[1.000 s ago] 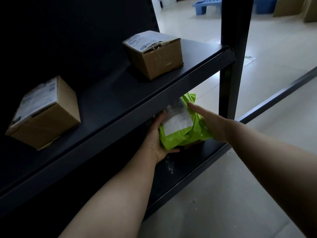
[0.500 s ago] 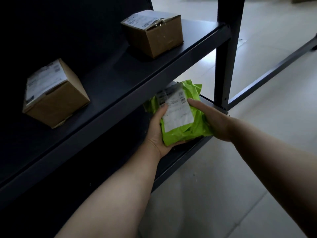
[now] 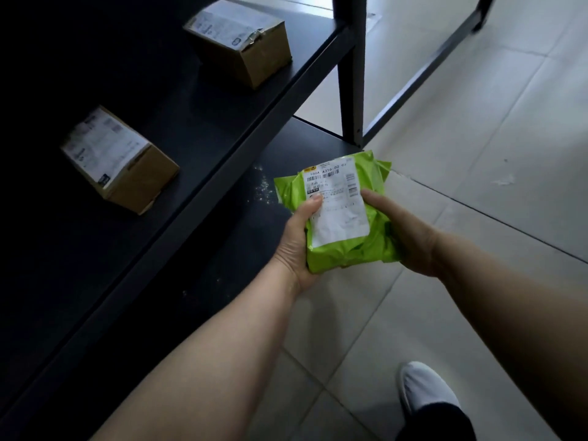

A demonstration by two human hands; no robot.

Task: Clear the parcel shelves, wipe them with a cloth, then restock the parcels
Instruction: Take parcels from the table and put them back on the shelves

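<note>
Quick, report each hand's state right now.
Left hand: holding the green parcel.
Right hand: holding the same parcel.

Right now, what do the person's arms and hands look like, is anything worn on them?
The left forearm and right forearm are bare: no sleeves reach into view. The left hand and right hand have no gloves, and neither wrist shows a watch or bracelet. A white shoe and a dark trouser leg show below.

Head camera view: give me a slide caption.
Left hand and right hand grip a green parcel beside a dark shelf bearing two cardboard boxes.
</note>
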